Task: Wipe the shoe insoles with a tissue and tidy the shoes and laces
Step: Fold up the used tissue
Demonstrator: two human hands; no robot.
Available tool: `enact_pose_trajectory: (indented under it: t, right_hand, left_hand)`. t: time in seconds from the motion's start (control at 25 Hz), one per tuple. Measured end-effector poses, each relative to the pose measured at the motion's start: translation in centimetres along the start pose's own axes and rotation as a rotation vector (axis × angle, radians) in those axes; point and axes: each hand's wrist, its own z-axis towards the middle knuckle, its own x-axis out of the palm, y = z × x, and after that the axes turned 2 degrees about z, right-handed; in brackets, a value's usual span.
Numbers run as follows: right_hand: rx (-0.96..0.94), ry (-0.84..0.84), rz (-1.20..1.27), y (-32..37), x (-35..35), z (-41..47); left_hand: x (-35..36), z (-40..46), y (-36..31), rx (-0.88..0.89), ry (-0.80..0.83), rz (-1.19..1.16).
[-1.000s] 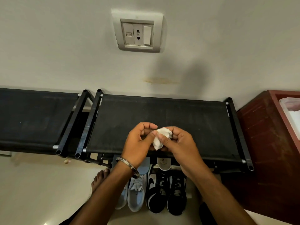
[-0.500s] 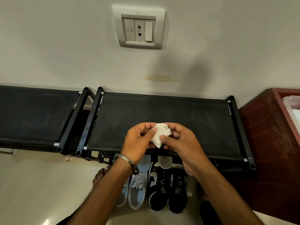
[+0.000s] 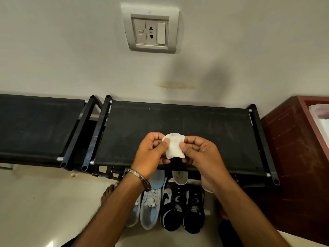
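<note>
Two hands meet over the black shoe rack (image 3: 178, 122), and the white tissue (image 3: 173, 146) between them is now spread into a flatter sheet, where a second ago it was a crumpled wad. The left hand (image 3: 151, 154) pinches its left edge with curled fingers; the right hand (image 3: 201, 152) pinches the right edge likewise. Below the rack's front rail, on the floor (image 3: 35, 202), the pale blue shoes (image 3: 149, 207) and black-and-white shoes (image 3: 181, 207) stand side by side, an insole (image 3: 179, 177) poking out. A second rack (image 3: 35, 125) adjoins at left, a red-brown cabinet (image 3: 293, 157) at right, with bare rack top around the hands
</note>
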Motion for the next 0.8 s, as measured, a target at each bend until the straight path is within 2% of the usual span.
enact_pose_trajectory:
  t: [0.28, 0.44, 0.64, 0.8]
  right_hand:
    - [0.155, -0.009, 0.243, 0.4, 0.1, 0.0]
    - [0.151, 0.046, 0.149, 0.2, 0.6, -0.3]
    - [0.133, 0.053, 0.154, 0.4, 0.6, -0.4]
    - [-0.01, -0.035, 0.034, 0.1, 0.9, -0.5]
  left_hand:
    - [0.0, 0.1, -0.1, -0.06, -0.013, -0.099]
    - [0.2, 0.2, 0.2, -0.04, -0.028, -0.062]
    - [0.2, 0.3, 0.5, 0.011, -0.047, 0.013]
    - [0.0, 0.4, 0.9, 0.102, -0.156, 0.192]
